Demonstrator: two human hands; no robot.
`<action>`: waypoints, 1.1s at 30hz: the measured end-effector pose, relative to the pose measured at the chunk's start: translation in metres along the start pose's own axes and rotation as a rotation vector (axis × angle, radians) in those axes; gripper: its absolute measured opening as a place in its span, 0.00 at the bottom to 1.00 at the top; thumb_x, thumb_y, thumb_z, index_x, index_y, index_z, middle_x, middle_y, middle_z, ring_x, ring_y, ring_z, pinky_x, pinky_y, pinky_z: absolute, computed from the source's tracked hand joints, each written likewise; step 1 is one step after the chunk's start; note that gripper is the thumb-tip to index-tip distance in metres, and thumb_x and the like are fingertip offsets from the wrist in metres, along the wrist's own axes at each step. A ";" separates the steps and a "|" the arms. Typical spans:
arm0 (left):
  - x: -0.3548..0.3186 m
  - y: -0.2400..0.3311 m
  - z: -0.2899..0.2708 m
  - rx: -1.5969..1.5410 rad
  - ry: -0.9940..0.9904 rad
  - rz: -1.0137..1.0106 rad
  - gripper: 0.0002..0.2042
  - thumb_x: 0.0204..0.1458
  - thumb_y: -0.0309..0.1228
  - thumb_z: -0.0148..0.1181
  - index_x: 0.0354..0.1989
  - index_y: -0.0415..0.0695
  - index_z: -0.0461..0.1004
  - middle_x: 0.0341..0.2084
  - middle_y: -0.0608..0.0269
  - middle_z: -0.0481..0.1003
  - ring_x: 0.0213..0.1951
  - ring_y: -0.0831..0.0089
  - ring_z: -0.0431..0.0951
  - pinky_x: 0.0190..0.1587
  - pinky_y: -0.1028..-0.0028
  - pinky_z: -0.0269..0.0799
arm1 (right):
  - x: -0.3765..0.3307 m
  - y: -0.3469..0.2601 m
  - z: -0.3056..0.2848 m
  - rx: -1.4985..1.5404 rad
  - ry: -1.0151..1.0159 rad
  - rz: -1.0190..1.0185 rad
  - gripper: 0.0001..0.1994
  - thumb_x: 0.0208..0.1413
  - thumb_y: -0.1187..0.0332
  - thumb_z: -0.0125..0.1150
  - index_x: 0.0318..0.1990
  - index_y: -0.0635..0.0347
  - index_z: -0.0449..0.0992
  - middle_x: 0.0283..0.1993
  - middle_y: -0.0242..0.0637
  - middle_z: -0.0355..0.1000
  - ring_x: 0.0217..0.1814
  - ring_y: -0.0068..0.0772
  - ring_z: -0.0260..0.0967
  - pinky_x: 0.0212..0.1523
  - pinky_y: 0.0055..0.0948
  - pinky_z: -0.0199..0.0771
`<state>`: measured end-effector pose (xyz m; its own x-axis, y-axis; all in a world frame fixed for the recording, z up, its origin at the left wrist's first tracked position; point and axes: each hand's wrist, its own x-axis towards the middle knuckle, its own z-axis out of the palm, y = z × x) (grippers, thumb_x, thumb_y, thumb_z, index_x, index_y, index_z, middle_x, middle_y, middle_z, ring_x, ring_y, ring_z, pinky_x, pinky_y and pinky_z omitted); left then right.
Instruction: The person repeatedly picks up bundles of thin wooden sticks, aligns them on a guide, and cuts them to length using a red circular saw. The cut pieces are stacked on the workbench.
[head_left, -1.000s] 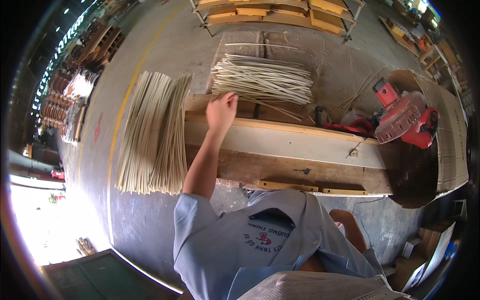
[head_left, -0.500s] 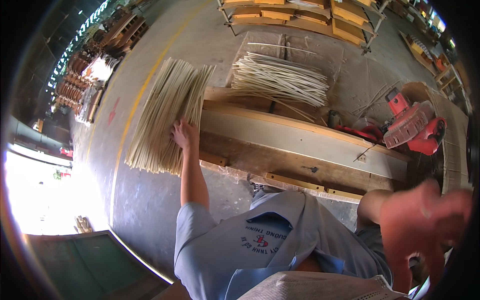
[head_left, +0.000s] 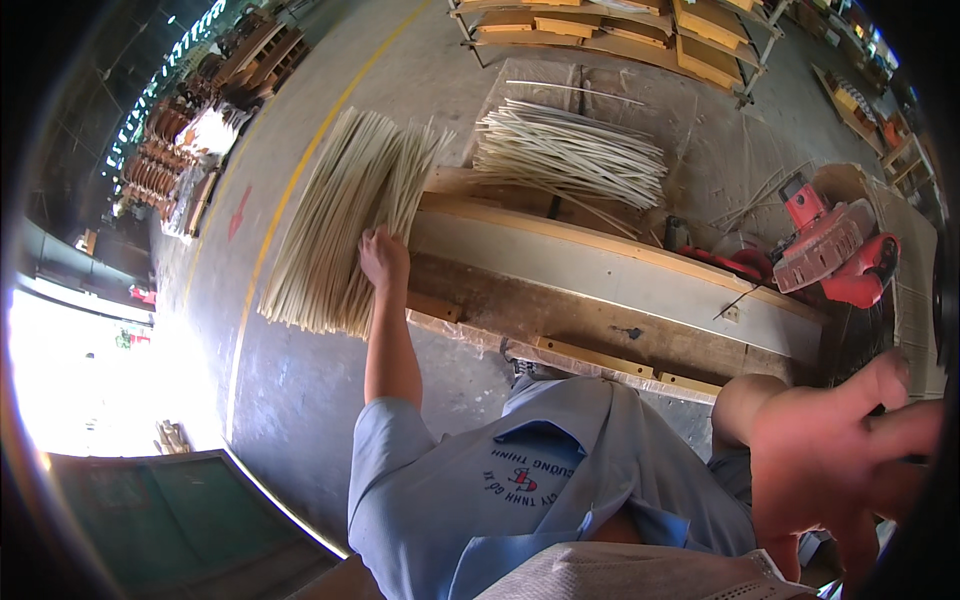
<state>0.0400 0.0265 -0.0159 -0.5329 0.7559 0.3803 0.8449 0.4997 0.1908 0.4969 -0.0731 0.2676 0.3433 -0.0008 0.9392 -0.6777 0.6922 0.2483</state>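
Observation:
My left hand (head_left: 384, 258) is at the near right side of a large bundle of thin pale wooden sticks (head_left: 330, 220). Its fingers are curled in on some of the sticks. The bundle lies at the left end of a long wooden workbench, its top ends fanned slightly apart. Close to the camera at the lower right, my right hand (head_left: 815, 450) is raised with its fingers spread and nothing in it. The frame's dark rim cuts off part of that hand.
A white board with a wooden edge (head_left: 600, 272) runs along the bench (head_left: 520, 300). Beyond it lies a second stick pile (head_left: 570, 152). A red power saw (head_left: 830, 245) stands at the right, beside cardboard (head_left: 912, 300). Shelves with wooden panels (head_left: 610, 35) stand at the back.
My left hand's fingers have curled in more on the bundle, and the sticks' upper right ends have spread a little. My right hand, blurred before, now shows clearly with spread fingers.

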 end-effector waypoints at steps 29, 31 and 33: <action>-0.108 0.101 -0.020 -1.476 -0.749 -0.292 0.06 0.66 0.29 0.61 0.40 0.39 0.76 0.24 0.69 0.74 0.21 0.81 0.71 0.23 0.78 0.65 | -0.297 0.086 -0.080 -0.274 0.308 2.005 0.17 0.65 0.55 0.67 0.52 0.58 0.81 0.45 0.32 0.81 0.50 0.25 0.77 0.51 0.31 0.77; -0.124 0.131 -0.027 -1.431 -0.854 -0.190 0.06 0.66 0.29 0.61 0.40 0.39 0.76 0.24 0.69 0.75 0.22 0.82 0.71 0.24 0.79 0.65 | -0.319 0.089 -0.077 -0.161 0.354 1.917 0.22 0.67 0.54 0.66 0.57 0.64 0.79 0.48 0.36 0.81 0.47 0.28 0.79 0.42 0.32 0.80; -0.136 0.138 -0.024 -1.426 -0.894 -0.110 0.06 0.66 0.28 0.61 0.41 0.38 0.76 0.25 0.69 0.75 0.22 0.83 0.71 0.24 0.79 0.65 | -0.320 0.088 -0.078 -0.117 0.449 1.998 0.23 0.68 0.54 0.64 0.58 0.66 0.78 0.51 0.39 0.80 0.44 0.31 0.79 0.35 0.33 0.82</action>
<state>0.2304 -0.0176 -0.0192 -0.0224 0.9816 -0.1897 -0.0968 0.1867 0.9776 0.3779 0.0447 -0.0298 -0.5508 0.7843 -0.2853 -0.2069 -0.4595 -0.8637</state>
